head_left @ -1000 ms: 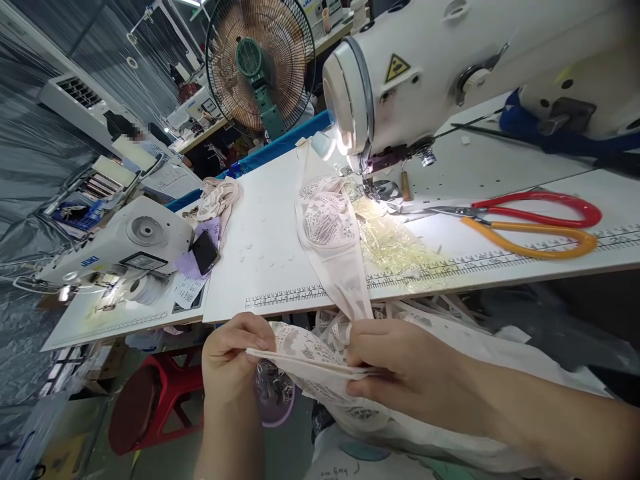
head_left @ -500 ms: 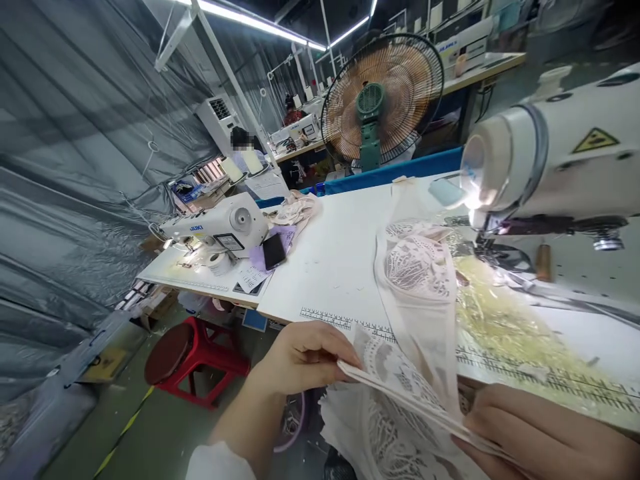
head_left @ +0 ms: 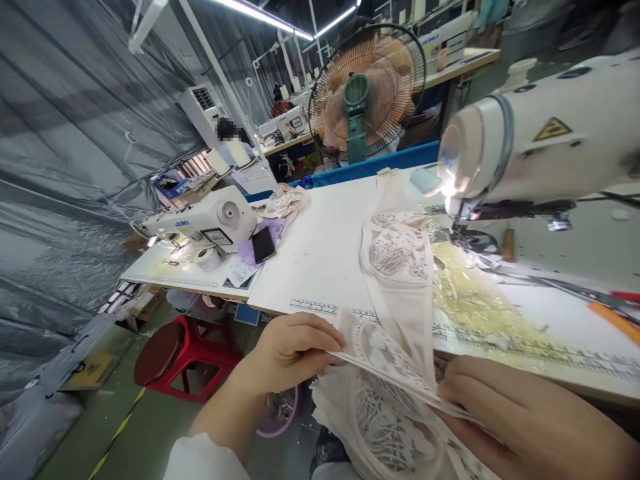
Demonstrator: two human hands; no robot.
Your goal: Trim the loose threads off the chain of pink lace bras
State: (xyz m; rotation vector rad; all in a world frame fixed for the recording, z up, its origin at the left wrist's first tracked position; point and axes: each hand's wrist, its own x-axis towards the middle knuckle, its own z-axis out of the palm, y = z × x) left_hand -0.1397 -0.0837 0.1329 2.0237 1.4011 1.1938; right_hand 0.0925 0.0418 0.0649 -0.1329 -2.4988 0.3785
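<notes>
My left hand [head_left: 293,350] pinches the left end of a pale pink lace garment piece [head_left: 385,360], fingers closed on its edge. At the lower right, my right hand [head_left: 520,417] grips the other end of the same folded edge. The strip stretches between both hands just below the table's front edge. More pink lace [head_left: 400,257] trails up over the white table [head_left: 325,253] toward the needle of the white sewing machine [head_left: 540,143]. Further lace [head_left: 385,433] bunches in my lap under the hands.
Yellowish clear scraps [head_left: 475,300] lie by the needle. Scissors with red and orange handles [head_left: 617,307] show at the right edge. A second sewing machine [head_left: 210,217], a phone [head_left: 263,245], a red stool [head_left: 170,350] and a standing fan [head_left: 367,90] are to the left and behind. A person sits further back.
The view has swung left and up, then settled. Both hands kept their hold on the lace edge, which now runs slanted down to the right with the hands further apart.
</notes>
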